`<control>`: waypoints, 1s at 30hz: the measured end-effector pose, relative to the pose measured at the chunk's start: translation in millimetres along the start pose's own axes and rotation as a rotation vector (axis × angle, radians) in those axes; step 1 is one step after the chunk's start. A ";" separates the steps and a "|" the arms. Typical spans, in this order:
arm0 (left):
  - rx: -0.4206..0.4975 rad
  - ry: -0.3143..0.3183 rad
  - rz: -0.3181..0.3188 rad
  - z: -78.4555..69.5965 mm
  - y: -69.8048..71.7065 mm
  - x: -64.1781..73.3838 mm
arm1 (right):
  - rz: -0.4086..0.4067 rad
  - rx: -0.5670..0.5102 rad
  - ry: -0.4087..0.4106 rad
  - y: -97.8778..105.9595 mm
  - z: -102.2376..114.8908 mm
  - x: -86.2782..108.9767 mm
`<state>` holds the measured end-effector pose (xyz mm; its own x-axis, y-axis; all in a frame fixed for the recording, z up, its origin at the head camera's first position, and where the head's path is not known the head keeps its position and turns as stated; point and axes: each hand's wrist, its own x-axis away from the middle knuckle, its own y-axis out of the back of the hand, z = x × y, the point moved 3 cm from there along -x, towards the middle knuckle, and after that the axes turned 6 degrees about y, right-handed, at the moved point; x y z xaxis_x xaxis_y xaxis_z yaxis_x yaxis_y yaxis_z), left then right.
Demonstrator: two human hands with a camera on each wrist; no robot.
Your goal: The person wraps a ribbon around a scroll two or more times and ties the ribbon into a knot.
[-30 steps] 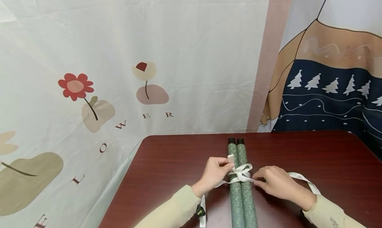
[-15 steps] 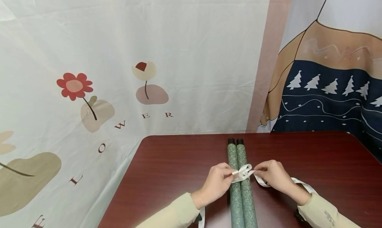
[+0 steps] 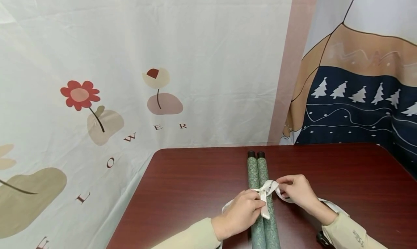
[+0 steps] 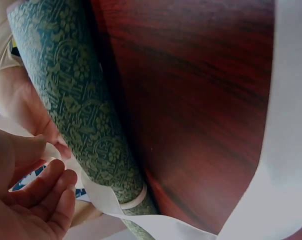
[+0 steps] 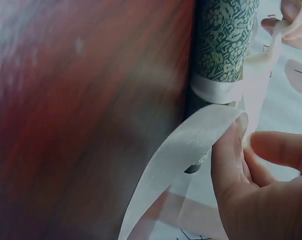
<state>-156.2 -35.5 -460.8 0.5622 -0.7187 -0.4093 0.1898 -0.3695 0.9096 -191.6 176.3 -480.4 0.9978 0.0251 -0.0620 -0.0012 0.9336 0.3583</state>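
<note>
Two green patterned scrolls point(image 3: 272, 223) with black end knobs lie side by side on the table, running away from me. White ribbon point(image 3: 265, 207) circles both, with a bow-like loop on top. My left hand point(image 3: 240, 210), over the scrolls on the near side of the loop, pinches a piece of the ribbon between thumb and fingers; a short tail hangs down beside its fingertips. On the right, my right hand point(image 3: 299, 191) pinches the loop at its right side. In the right wrist view, ribbon point(image 5: 183, 140) arches over the right hand's fingers point(image 5: 226, 160) and trails toward the camera.
The dark red table point(image 3: 195, 176) has its far edge against a pale curtain point(image 3: 211, 60) printed with flowers. Long ribbon lengths trail off on both sides, and one strip crosses close to the left wrist camera. A black wrist strap point(image 3: 324, 239) shows under the right sleeve.
Both hands have shifted their hold on the ribbon. My left hand has come down toward me, drawing a tail over the scrolls; my right hand has risen from the knot to the loop's side.
</note>
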 end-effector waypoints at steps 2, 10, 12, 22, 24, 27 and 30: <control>-0.032 -0.025 0.008 -2.3 0.2 0.8 | -0.026 -0.019 -0.031 -1.8 1.6 0.4; -0.188 -0.105 0.081 -10.4 -2.3 3.8 | -0.075 -0.054 -0.032 -7.1 3.3 0.1; -0.224 -0.111 0.095 -11.3 -3.2 4.2 | -0.075 -0.064 -0.025 -7.3 2.8 0.7; -0.155 -0.045 0.083 -7.3 0.1 -6.3 | -0.085 -0.129 -0.036 -8.8 3.0 3.5; -0.017 0.059 0.070 -3.2 1.8 -13.3 | -0.093 -0.140 -0.034 -9.1 3.2 4.1; 0.172 0.238 0.032 4.5 3.5 -26.3 | -0.095 -0.170 -0.029 -9.2 3.2 4.8; 0.262 0.380 0.024 12.1 3.1 -38.7 | -0.083 -0.229 -0.025 -9.5 4.1 5.7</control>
<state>-187.2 -16.0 -443.0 0.8287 -0.4799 -0.2882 -0.0097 -0.5271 0.8497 -185.6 166.2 -480.3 0.9964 -0.0613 -0.0582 0.0686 0.9889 0.1322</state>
